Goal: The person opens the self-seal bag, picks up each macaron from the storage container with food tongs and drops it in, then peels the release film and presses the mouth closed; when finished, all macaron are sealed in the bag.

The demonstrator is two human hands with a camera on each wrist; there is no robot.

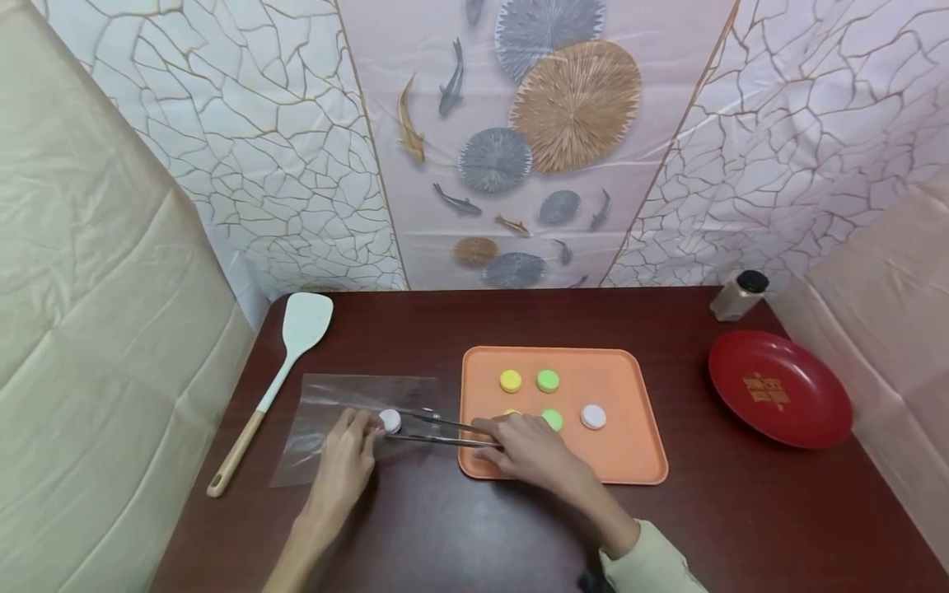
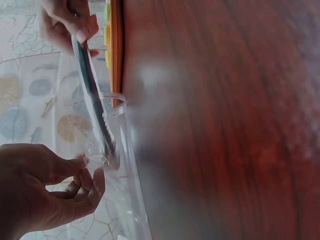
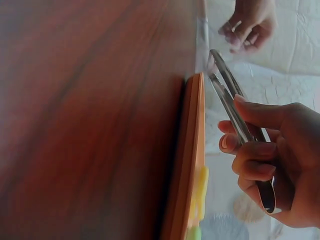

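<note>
If metal tongs [image 3: 227, 103] clamped in our right grip [image 1: 530, 449] snag, we may tear the plastic bag [image 1: 322, 399] pinched in our left grip [image 1: 347, 453].

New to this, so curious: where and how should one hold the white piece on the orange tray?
The white piece lies flat and round, with a green piece on its left and bare orange tray on its right, so I'd pinch opposite edges with the tongs, coming from above, slightly right.
</note>
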